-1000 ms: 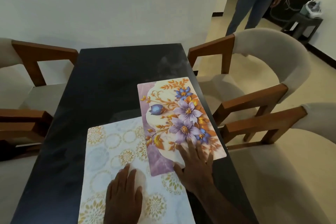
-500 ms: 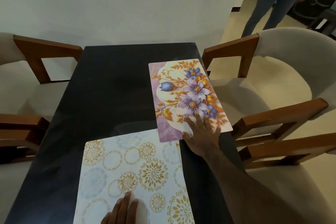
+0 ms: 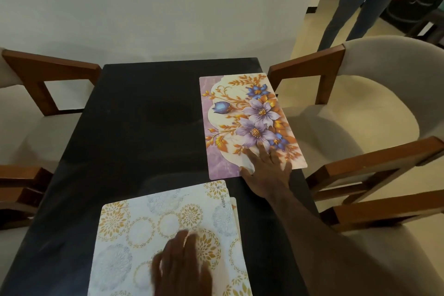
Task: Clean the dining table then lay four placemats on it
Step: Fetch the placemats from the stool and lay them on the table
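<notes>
Floral mat [image 3: 247, 122] pressed by right hand [image 3: 269, 175], fingers spread flat. To be squared to desk [image 3: 144, 115] edge. Stack [image 3: 134, 230] pinned by left hand [image 3: 182, 269], fingers straight.

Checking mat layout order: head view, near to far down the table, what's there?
Near to far: white-and-gold circle-patterned placemat with left hand flat on it → right hand → purple floral rectangular placemat → bare far end of black dining table → white wall.
</notes>
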